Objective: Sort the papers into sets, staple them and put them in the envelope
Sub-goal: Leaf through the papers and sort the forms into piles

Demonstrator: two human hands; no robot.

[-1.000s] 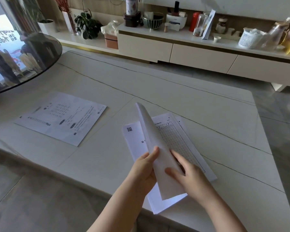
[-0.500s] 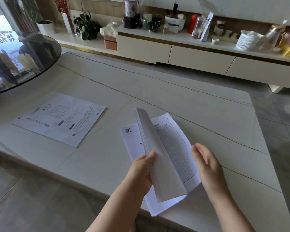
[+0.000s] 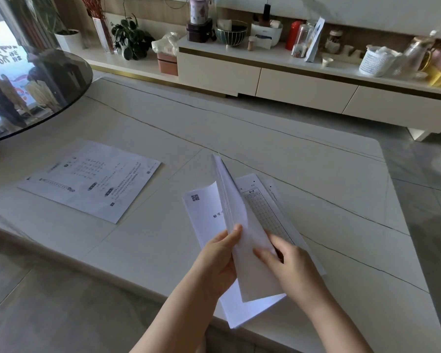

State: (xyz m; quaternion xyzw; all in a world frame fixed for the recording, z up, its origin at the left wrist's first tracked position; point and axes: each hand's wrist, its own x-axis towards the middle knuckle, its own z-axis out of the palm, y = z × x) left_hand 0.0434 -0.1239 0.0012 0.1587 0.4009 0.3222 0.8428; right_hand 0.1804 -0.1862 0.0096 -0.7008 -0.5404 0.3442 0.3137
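Note:
A stack of white papers (image 3: 204,220) lies at the table's near edge, its bottom corner hanging over the edge. My left hand (image 3: 218,261) holds several upper sheets (image 3: 247,250) lifted and curled upward, thumb on their front. My right hand (image 3: 288,263) has its fingers slipped between the lifted sheets and a gridded page (image 3: 262,212) lying beneath. A separate printed sheet (image 3: 92,182) lies flat to the left, apart from both hands. No stapler or envelope is in view.
The pale stone table (image 3: 290,154) stretches away in front. A round dark glass tabletop (image 3: 23,90) overhangs its far left. A low white cabinet (image 3: 290,80) crowded with jars, bowls and a basket runs along the back wall. Grey floor lies on the right.
My right hand, lifted open off the pages half a second ago, has come back onto the stack and slid under the lifted sheets. My left hand still holds those sheets up.

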